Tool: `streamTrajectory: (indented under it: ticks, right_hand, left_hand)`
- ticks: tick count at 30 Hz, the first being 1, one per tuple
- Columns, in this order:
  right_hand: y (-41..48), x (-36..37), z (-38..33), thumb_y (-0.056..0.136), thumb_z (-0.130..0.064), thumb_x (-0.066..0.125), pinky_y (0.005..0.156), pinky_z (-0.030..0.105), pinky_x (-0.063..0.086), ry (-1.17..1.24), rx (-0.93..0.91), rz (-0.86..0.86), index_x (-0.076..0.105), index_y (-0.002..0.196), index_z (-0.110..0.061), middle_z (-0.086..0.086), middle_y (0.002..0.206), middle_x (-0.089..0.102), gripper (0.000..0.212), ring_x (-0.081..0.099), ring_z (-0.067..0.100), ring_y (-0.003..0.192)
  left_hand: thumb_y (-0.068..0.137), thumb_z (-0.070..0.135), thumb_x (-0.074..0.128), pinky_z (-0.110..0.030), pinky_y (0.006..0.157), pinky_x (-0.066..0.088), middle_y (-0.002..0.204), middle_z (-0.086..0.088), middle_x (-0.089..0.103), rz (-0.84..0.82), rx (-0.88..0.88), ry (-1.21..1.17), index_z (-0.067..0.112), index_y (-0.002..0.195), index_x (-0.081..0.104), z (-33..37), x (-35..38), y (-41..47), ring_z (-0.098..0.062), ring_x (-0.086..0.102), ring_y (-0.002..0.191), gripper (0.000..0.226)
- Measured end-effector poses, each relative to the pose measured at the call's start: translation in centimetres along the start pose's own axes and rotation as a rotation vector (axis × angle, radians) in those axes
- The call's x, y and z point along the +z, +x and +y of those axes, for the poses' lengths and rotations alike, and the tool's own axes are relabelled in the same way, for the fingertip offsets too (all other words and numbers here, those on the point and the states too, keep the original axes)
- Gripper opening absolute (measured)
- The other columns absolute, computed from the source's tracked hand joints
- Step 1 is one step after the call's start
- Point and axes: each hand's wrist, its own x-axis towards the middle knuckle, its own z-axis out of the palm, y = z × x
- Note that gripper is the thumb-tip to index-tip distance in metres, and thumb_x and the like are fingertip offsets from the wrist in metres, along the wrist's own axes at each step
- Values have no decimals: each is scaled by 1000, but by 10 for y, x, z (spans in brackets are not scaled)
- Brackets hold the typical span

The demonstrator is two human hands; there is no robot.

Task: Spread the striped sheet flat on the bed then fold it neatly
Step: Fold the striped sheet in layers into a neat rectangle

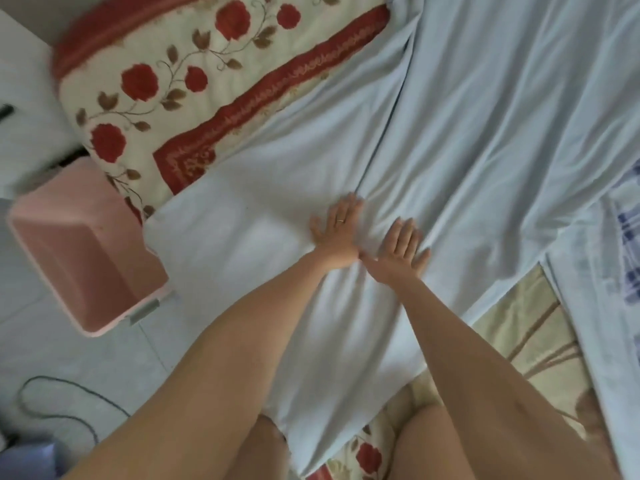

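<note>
nearest me: the person's bare knees [266, 445] at the near edge of the bed [519, 344], with the sheet's near hem hanging between them. on the floor to the left are a dark cable [65, 386] on pale tiles and, a little further in, a pink basket [86, 244] close beside the bed. both forearms reach out over the mattress. the left hand [337, 226], a ring on one finger, lies palm down with fingers straight and spread, grasping nothing, pressing the cloth. the right hand [398, 249] lies just beside it, equally flat and released, thumb close to the left wrist. the striped sheet [467, 140] lies across the bed from the near edge to the far side, not flat yet. a long raised fold [384, 126] runs away from the left fingertips, and shallow wrinkles fan off to the right. beyond the sheet's left corner the floral bedcover [194, 74] lies uncovered. my reading: the work is at the smoothing stage and folding has not begun. the risk is that pushing outward from the centre only shunts that fold along or doubles it over, since the cloth looks thin and slippery. the overhanging near hem could also slide toward the floor. hard to make out: the sheet reads plain pale blue, with no stripes visible. its far and right edges leave the picture. i cannot tell whether the checked cloth [628, 237] at the right belongs to it.
</note>
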Motion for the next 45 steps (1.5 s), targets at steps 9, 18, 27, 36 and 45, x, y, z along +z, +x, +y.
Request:
streamTrajectory:
  ticks: [9, 18, 27, 36, 45]
  right_hand:
    - [-2, 1, -41, 61, -44, 85, 106, 63, -15, 93, 216, -45, -38, 139, -19, 9, 148, -42, 149, -29, 31, 140]
    - [-12, 10, -32, 60, -51, 84, 108, 58, -17, 101, 140, 11, -33, 143, -23, 5, 150, -38, 146, -27, 29, 142]
    - [-8, 26, -14, 63, -60, 76, 110, 51, -16, 113, 19, 176, -23, 148, -22, 1, 157, -24, 135, -19, 24, 145]
    - [-214, 222, -15, 77, -38, 72, 112, 48, 17, 686, 521, 617, 27, 144, -2, 20, 145, 30, 88, 28, 39, 135]
    - [-312, 251, 20, 74, -45, 68, 90, 42, 49, 1138, 825, 88, 49, 129, -7, 13, 130, 44, 70, 54, 32, 111]
  left_hand:
    - [57, 61, 78, -56, 111, 11, 153, -9, 25, 407, -529, -55, 17, 144, 25, -223, -109, -36, -29, 20, 141, 112]
    - [71, 34, 78, -34, 74, 42, 70, -1, 51, 55, -385, -13, 13, 71, 50, -262, -113, -77, -20, 51, 67, 35]
    - [74, 24, 76, -34, 73, 49, 97, -6, 64, 13, -324, -157, 8, 104, 59, -278, -84, -138, -25, 61, 89, 39]
    - [81, 2, 65, -20, 46, 37, 62, -9, 51, -36, -447, -477, 8, 68, 51, -232, -41, -220, -18, 47, 48, 20]
    - [86, 12, 64, -26, 58, 45, 80, -2, 62, 55, -361, -653, 8, 96, 60, -197, -60, -286, -18, 60, 68, 11]
